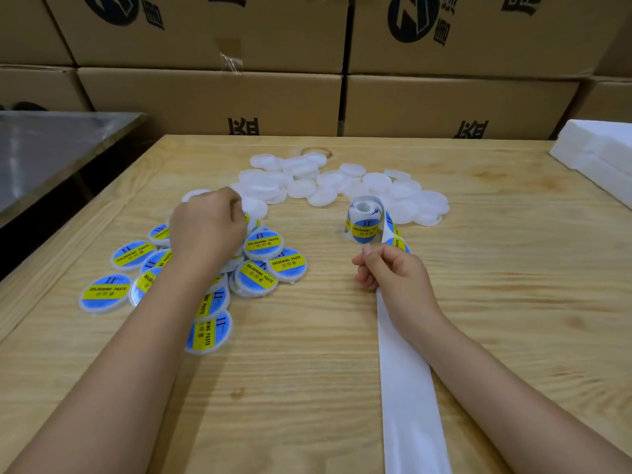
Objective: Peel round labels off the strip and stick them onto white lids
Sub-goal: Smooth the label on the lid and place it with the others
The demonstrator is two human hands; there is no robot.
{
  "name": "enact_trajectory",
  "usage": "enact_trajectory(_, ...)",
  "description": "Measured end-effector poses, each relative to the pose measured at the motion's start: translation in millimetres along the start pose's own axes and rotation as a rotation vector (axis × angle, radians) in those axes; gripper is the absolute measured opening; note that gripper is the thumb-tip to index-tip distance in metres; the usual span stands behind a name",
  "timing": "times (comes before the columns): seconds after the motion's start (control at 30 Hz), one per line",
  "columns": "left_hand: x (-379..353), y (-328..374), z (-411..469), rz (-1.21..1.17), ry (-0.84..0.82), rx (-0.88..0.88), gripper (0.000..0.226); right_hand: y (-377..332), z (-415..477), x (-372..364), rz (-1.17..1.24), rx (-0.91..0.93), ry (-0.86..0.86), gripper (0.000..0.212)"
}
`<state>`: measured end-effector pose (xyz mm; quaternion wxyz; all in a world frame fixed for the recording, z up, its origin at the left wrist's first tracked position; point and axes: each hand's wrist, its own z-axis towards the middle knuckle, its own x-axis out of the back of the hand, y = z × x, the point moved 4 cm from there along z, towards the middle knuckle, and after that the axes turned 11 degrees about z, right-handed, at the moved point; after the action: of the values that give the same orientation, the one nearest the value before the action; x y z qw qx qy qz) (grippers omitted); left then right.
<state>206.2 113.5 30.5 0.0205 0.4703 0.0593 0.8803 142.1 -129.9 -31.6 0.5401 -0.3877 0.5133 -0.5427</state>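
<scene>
1. Stacked brown cardboard cartons [212, 97] with dark printed marks fill the background, well beyond both grips.

2. The pale, grained wooden surface [307, 371] lies under both grips and carries all the task items.

3. A grey steel table [51, 148] stands off to the outer side of the left grip [208, 230], apart from the wooden surface. White foam blocks [602, 148] sit at the far corner, well out from the right grip [393, 271].

4. The white paper label strip [407, 388] runs through the right grip. The bare length trails from under the wrist back towards me. The part beyond the fingers rises to the roll and shows a round blue-and-yellow label [396, 242] just above the knuckles.

5. A loose heap of blank white round plastic lids [301, 188] lies beyond both grips, spreading from just past the left grip's fingertips to behind the roll.

6. White lids already bearing blue-and-yellow "SOLDERING PASTE" labels [104, 294] are clustered around and beneath the left grip and forearm, several overlapping.

7. The small upright roll [364, 220] of the same labelled strip stands just beyond the right grip, touching the near edge of the blank heap.

8. Left grip: I see it from the back, fingers curled down at the far edge of the labelled cluster, fingertips at a lid there. I cannot tell whether they clasp that lid or only touch it.

9. Right grip: closed on the label strip, which is pinched between thumb and curled fingers.
</scene>
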Motion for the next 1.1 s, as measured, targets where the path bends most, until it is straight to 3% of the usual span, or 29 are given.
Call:
enact_trajectory(0.13, -16.2, 32.8, 26.8, 0.070, -0.142, -0.054, 0.033, 0.5, 0.5, 0.3, -0.009, 0.002, -0.008, 0.027)
enact_trajectory(0.27, -49.4, 53.8, 47.1, 0.226, -0.383, -0.126, 0.048, 1.7, 0.2, -0.1, -0.028, 0.000, -0.016, 0.027)
enact_trajectory(0.43, -90.8, 67.5, 50.2, 0.238, -0.573, -0.164, 0.062, 4.5, 1.1, 0.5, -0.026, -0.005, -0.031, 0.027)
enact_trajectory(0.63, -104.9, 104.0, 46.1, 0.391, -0.523, -0.422, 0.057, 4.7, 1.0, 0.7, -0.042, 0.002, -0.031, 0.028)
enact_trajectory(0.8, -98.8, 119.1, 36.4, 0.135, -0.593, -0.422, 0.049, 3.9, 0.9, 1.1, -0.052, -0.009, -0.023, 0.026)
enact_trajectory(1.1, -57.5, 123.8, -14.9, 0.075, -0.482, -0.473, 0.035, -0.4, 3.2, 4.6, -0.018, 0.007, 0.071, 0.026)
